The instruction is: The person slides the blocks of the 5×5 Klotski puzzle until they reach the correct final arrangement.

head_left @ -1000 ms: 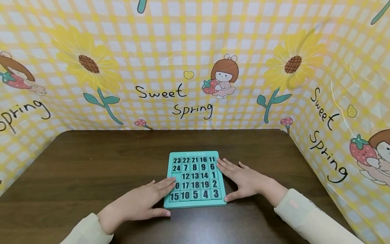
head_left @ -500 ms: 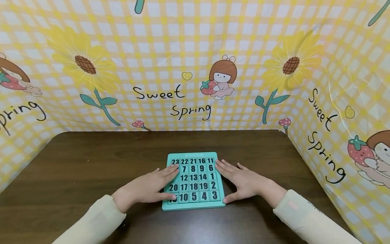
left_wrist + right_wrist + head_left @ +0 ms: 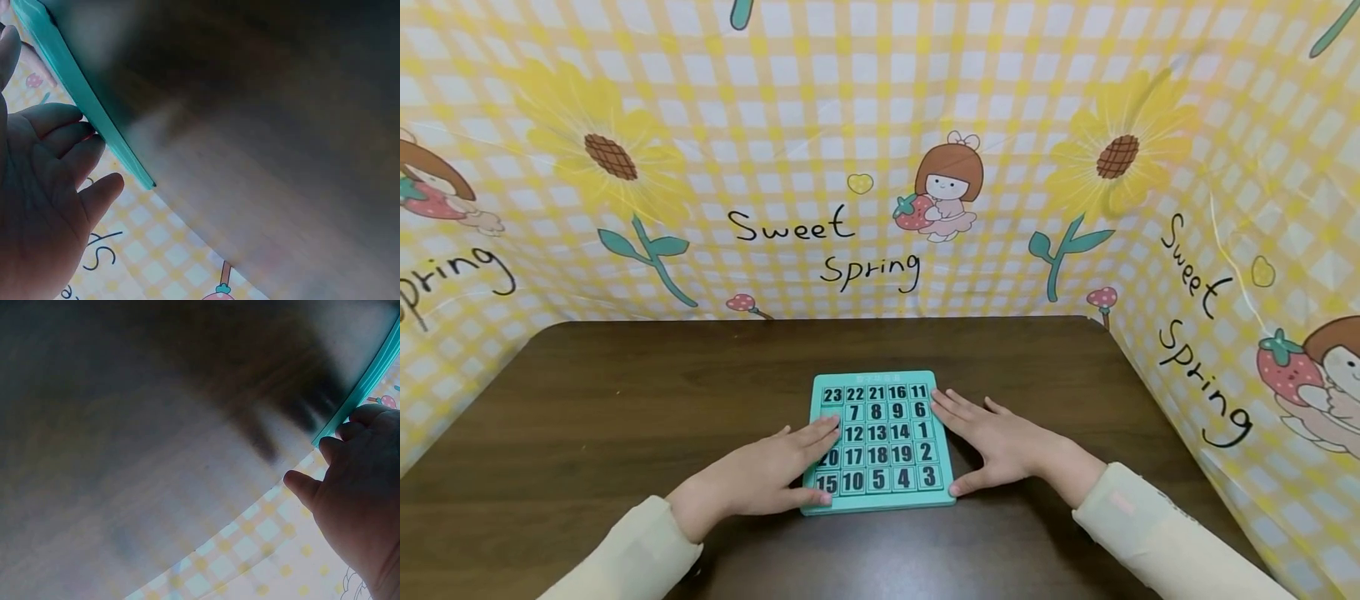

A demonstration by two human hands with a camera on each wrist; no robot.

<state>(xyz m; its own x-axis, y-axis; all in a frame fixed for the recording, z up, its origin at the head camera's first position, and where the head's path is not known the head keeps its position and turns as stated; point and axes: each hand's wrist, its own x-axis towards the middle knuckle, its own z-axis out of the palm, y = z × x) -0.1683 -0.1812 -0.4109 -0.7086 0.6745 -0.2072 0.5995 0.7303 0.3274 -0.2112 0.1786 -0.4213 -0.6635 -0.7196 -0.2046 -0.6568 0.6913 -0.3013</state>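
A teal number sliding puzzle (image 3: 887, 502) lies on the table, its black numbers in rows. My left hand (image 3: 758, 473) reaches over its left side with fingers extended; the fingertips press on the left column's third row and hide the tile there. Just above them, below the 23 tile (image 3: 832, 395), shows a bare teal slot (image 3: 830, 411). The left thumb touches the lower left, by the 15 tile (image 3: 827, 484). My right hand (image 3: 994, 439) rests straight fingers and thumb along the puzzle's right edge. Both wrist views show fingertips at the puzzle's side (image 3: 100, 115).
The dark brown wooden table (image 3: 625, 442) has a rounded far left corner. Behind it and along both sides hangs a yellow checked cloth (image 3: 820, 108) printed with sunflowers and "Sweet Spring" lettering.
My left fingers moved up to the second row, then slid back down to the third. The 24 tile no longer shows in the second row; the slot there is bare. The right hand stays put.
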